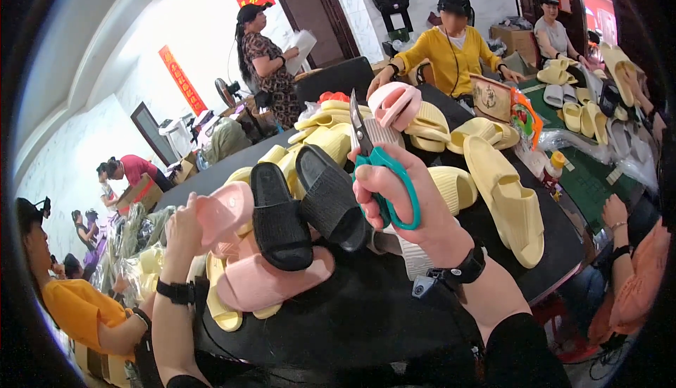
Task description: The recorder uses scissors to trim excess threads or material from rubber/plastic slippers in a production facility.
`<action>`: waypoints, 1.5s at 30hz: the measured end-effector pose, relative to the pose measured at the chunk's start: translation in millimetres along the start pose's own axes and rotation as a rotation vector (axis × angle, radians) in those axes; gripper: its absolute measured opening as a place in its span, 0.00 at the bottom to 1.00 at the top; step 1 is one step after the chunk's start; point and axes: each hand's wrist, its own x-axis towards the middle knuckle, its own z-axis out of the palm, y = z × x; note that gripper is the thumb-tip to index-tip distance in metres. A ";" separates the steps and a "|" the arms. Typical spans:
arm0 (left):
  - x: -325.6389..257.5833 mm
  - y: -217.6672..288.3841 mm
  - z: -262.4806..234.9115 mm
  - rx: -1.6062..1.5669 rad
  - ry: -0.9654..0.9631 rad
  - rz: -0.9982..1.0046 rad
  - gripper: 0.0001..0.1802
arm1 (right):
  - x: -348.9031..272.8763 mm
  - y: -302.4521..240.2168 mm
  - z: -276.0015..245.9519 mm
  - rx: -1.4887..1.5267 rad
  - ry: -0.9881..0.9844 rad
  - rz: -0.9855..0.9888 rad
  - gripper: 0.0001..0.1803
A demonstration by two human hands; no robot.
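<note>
The teal-handled scissors (pixel 384 158) are in the right hand (pixel 431 208), its fingers clamped around the handles; the blades point upward, probably to keep them off the slippers. To the left, the left hand (pixel 182 227) has its fingers closed on the left edge of a pink slipper (pixel 227 213), raised perhaps for seeing it well. Between the hands, two black slippers (pixel 282 222) lie on the dark table (pixel 373 310); yellow slippers (pixel 334 141) lie farther.

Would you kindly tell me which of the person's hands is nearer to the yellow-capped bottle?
The right hand. It holds teal-handled scissors to the left of the yellow-capped bottle; the left hand, holding a pink slipper, is much farther left.
</note>
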 end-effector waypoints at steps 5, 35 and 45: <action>-5.1 4.9 7.7 -0.006 -0.109 0.076 0.28 | 1.5 2.1 -1.4 -0.020 -0.014 -0.034 0.13; 22.1 148.6 8.3 -0.770 -0.248 0.500 0.23 | -2.5 9.9 9.5 -0.101 -0.039 0.022 0.15; 52.0 109.6 -37.6 -1.942 0.001 -0.076 0.07 | 1.9 27.6 6.3 -0.390 -0.125 -0.088 0.21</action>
